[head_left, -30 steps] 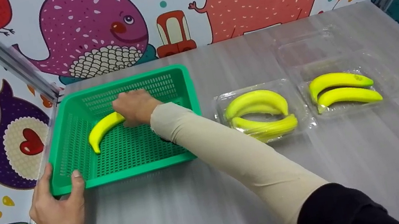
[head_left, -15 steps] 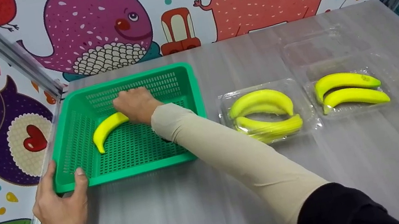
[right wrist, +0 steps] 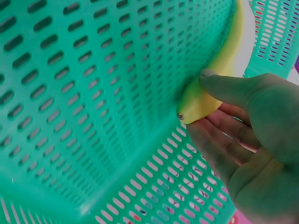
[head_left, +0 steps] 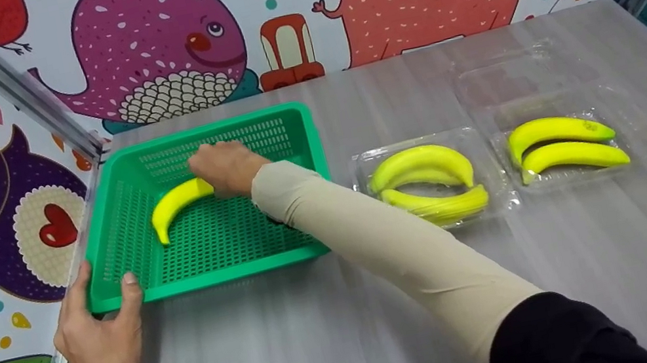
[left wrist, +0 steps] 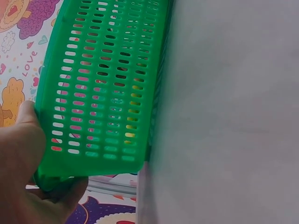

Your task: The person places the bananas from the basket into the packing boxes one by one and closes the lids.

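Note:
A yellow banana [head_left: 176, 205] lies in the green plastic basket [head_left: 214, 279], its curved end toward the basket's left side. My right hand [head_left: 228, 168] reaches into the basket and holds the banana's other end. In the right wrist view, the thumb lies on top of the banana [right wrist: 219, 70] and the fingers curl beneath it, near its dark tip. My left hand [head_left: 102, 343] grips the basket's near left corner, thumb on the front rim and fingers round the left side. The left wrist view shows that hand [left wrist: 32, 163] at the basket's corner.
Right of the basket, a clear plastic box [head_left: 360, 165] holds several bananas [head_left: 421, 167]. Beside it, an open clear clamshell box [head_left: 643, 142] holds two bananas [head_left: 561, 131], its lid folded back. Printed walls [head_left: 157, 31] border the grey table [head_left: 299, 345] at the back and sides.
My right hand, with the banana, has shifted very slightly right within the basket. My left hand keeps its grip on the corner. The head view has moved a little.

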`<control>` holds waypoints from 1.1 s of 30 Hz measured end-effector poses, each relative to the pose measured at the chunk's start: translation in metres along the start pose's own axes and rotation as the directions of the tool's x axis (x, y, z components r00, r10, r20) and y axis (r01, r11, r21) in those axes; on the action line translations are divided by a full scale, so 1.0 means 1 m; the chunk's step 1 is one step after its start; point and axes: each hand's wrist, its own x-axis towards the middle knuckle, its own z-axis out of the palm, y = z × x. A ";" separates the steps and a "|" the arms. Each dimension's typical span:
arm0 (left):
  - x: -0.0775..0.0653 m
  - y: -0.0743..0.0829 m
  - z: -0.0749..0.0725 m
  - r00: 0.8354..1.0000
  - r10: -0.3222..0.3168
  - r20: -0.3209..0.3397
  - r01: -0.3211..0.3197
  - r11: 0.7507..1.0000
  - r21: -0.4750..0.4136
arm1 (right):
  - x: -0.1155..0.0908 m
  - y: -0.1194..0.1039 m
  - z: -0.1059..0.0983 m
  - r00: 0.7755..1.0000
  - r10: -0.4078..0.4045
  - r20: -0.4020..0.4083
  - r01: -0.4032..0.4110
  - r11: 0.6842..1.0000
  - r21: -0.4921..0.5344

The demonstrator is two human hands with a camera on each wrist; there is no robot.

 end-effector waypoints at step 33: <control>0.005 0.007 -0.005 0.999 0.014 0.031 -0.016 0.997 0.079 | -0.095 0.078 -0.090 0.977 -0.091 -0.191 0.149 0.936 0.318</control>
